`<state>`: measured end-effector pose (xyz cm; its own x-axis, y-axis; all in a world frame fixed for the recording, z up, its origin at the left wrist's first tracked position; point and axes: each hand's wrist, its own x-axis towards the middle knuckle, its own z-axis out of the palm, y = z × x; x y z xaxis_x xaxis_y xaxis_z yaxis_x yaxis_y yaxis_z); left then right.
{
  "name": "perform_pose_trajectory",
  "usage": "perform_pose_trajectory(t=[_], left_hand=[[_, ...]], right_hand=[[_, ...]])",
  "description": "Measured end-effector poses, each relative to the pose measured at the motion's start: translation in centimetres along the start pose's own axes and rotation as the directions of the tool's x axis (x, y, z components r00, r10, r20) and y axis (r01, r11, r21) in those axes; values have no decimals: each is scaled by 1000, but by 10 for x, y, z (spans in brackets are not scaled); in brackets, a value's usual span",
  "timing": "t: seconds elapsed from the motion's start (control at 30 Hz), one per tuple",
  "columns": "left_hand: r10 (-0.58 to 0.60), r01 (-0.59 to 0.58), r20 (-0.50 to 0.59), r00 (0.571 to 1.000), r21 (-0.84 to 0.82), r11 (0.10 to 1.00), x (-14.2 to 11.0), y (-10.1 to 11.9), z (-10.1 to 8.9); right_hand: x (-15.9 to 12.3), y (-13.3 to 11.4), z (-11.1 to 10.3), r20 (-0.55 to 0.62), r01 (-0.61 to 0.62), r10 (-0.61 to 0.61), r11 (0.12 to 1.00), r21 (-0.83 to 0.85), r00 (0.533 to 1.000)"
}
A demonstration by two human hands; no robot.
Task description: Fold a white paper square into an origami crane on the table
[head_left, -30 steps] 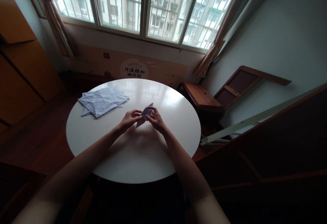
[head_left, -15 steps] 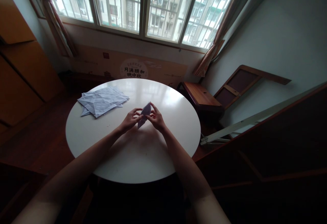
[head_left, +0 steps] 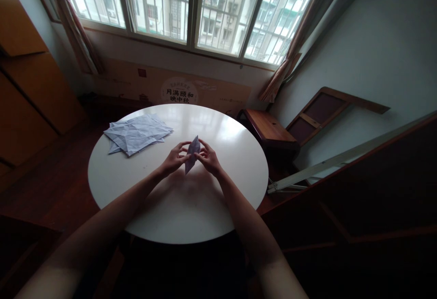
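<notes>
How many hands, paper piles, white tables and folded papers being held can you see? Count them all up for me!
Hands: 2, the left hand and right hand
Folded paper held between them: 1
Paper pile: 1
White table: 1
Total: 5

Ahead of you, a long tan rectangular panel [head_left: 221, 90] bears a pale round emblem [head_left: 179, 90], where you read bold black Chinese characters [head_left: 180, 95] in two lines: "月满颐和" above "映中秋". The small characters [head_left: 180, 84] arching over them and the faint line of script [head_left: 235, 100] to your right are too tiny to read.
</notes>
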<state>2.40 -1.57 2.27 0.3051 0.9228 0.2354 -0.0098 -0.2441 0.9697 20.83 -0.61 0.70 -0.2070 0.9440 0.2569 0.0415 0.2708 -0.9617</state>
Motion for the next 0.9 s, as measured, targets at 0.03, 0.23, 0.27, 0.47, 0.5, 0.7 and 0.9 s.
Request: perform_pose_trajectory(t=[0.03,0.23,0.27,0.47,0.5,0.7,0.9], left_hand=[[-13,13,-2,1000,-7,1000,0,1,0],[-109,110,23,994,-74,991,-3,6,-2],[-120,122,28,992,-84,989,-3,6,-2],[-155,162,56,986,-145,976,-4,8,-1],[-156,163,61,986,-151,975,-4,8,-2],[-145,156,68,987,-205,966,-3,3,-3],[-156,165,58,986,-249,954,-2,-2,-4]], right_hand=[[0,0,0,1,2,-2,1000,-1,1000],[-2,-4,-1,-3,-7,7,1000,24,1000],[-2,-4,-1,-3,-6,6,1000,30,1000],[-3,-10,1,-4,-5,5,997,80,1000],[-4,-10,1,-3,-3,3,997,79,1000],[-4,-9,2,1,-15,15,998,57,1000],[-3,-8,2,-1,-21,21,998,55,1000]])
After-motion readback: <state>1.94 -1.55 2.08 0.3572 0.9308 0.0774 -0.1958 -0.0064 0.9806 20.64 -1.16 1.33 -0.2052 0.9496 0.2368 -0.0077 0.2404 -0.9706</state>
